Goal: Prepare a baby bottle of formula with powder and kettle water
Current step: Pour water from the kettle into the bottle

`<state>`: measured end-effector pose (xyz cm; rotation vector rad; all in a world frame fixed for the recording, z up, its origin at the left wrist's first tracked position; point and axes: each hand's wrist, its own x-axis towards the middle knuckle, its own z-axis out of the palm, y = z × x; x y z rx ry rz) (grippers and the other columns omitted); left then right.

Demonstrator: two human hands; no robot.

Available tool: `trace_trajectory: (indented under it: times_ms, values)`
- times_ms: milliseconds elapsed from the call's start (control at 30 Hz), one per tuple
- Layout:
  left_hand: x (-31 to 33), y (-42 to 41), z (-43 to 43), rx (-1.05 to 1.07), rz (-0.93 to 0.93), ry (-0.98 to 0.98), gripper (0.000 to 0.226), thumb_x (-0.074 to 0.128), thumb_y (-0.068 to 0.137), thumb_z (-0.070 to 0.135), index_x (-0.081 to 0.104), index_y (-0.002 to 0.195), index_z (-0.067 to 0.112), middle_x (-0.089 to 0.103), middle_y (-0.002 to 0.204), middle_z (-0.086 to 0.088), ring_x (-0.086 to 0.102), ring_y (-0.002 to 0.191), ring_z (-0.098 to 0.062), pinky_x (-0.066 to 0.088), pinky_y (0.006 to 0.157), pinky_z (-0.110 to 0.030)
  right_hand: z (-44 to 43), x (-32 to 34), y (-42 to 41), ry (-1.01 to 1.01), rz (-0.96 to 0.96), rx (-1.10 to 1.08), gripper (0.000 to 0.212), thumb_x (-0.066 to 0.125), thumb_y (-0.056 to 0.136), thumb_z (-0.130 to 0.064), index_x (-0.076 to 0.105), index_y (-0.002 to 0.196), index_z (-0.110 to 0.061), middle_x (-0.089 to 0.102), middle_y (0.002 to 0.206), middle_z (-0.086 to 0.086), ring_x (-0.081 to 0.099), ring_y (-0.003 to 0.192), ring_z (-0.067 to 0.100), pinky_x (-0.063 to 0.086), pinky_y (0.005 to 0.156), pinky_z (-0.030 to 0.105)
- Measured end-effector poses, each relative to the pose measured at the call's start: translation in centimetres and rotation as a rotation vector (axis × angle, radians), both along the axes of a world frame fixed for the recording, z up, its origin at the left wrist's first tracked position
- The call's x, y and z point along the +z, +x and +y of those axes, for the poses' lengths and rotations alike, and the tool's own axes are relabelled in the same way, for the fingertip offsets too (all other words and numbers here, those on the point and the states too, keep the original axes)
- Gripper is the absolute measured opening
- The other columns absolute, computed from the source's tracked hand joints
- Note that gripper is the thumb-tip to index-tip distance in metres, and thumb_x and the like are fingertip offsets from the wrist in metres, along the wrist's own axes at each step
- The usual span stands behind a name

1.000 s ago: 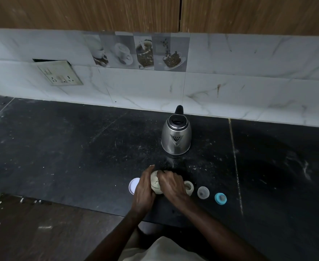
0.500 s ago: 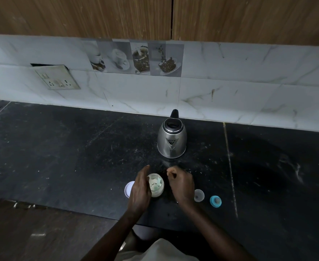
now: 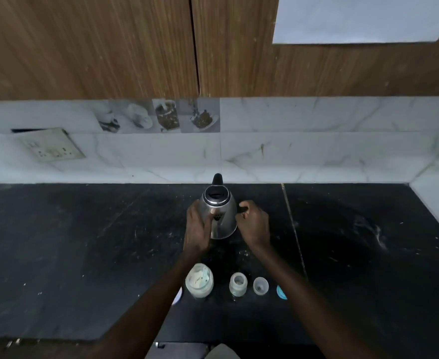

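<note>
The left hand (image 3: 196, 229) is clasping the left flank of the kettle (image 3: 219, 216), thumb across its front. The right hand (image 3: 254, 224) is curling its fingers at the right flank; I cannot tell whether it is gripping. The kettle is standing on the tabletop (image 3: 83, 242). Nearer, an open jar (image 3: 199, 281) is holding pale powder, beside the uncapped baby bottle (image 3: 238, 283).

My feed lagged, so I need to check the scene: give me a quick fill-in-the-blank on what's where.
The left hand and the right hand are both at the ___.
The baby bottle stands open, to the ___ of the powder jar.
The ring at the row's right end is ___.
Missing words: kettle; right; blue.
</note>
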<state>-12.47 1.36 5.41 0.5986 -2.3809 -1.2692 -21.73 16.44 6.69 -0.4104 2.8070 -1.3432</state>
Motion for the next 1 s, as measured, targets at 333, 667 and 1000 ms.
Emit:
trace_trajectory:
  times_ms: [333,667,1000]
  values:
    - [-1.0,-6.6,-4.2,-0.048,-0.149,0.151,0.041,0.046,0.109,0.040,0.058,0.119,0.002,0.062,0.118,-0.017,0.055,0.110,-0.028,0.036,0.086,-0.031,-8.8,0.9,-7.3,0.114,-0.105,-0.018,0.030,0.058,0.099,-0.031,0.074,0.097,-0.006,0.073,0.102,0.014,0.068,0.096,0.032,0.052,0.077,0.037]
    - [-3.9,-8.1,-5.7,-0.053,-0.176,0.345,0.051,0.056,0.087,0.067,0.061,0.119,0.028,0.072,0.117,-0.002,0.066,0.112,-0.026,0.054,0.097,-0.052,-11.8,-0.9,-10.7,0.047,-0.484,0.020,0.055,0.060,0.098,-0.060,0.070,0.091,-0.007,0.075,0.101,0.014,0.072,0.098,0.031,0.045,0.075,0.033]
    - [-3.2,-7.1,-4.8,0.016,-0.261,0.591,0.050,0.077,0.069,0.059,0.047,0.108,0.049,0.066,0.125,-0.012,0.071,0.107,-0.033,0.055,0.079,-0.041,-10.0,0.6,-9.7,-0.251,-0.747,0.083,0.025,0.084,0.086,-0.033,0.075,0.093,-0.010,0.077,0.074,0.004,0.071,0.069,0.021,0.055,0.063,0.027]
